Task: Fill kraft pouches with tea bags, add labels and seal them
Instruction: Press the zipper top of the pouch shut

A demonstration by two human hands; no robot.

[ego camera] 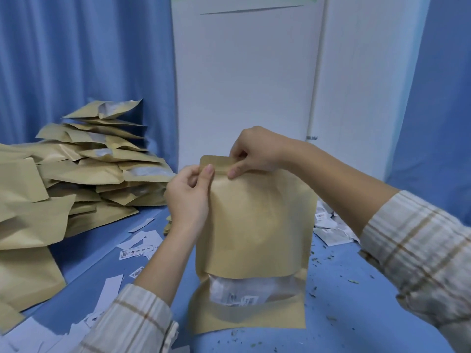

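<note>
**Seal step: both hands pinching top strip of pouch**

L hand [187, 197]: thumb + forefinger curled tight on the top-left corner of the tan kraft stand-up pouch with clear window [254, 225], thumb pad flat on the front face of the strip. R hand [252, 151]: fingers curled over the top edge from behind, thumb pressing the front just right of the L thumb. Both closed on the pouch, nothing else held.

Pouch stands upright on the blue table [356, 301], centre frame, bottom edge on the surface. Thru the window: white sachet tea bags [234, 294] inside, so fill looks done. Can't tell if a label's on it; none visible on this face.

Outward: L side, big heap of flat tan kraft pouches [76, 179], some w/ windows showing. White paper label slips [137, 250] scattered on table btw heap and the held pouch. Loose white tea sachets [331, 230] behind the pouch on the R. Green tea crumbs [313, 291] on the table, R of pouch.

Step, IMO: closing the zip/top strip, starting at the L corner. Next move needs a firm pinch run L→R along the whole strip, both faces aligned, pouch kept upright so sachets don't ride up into the seal. Risk: strip closes skewed or leaves a gap at the R end.
</note>
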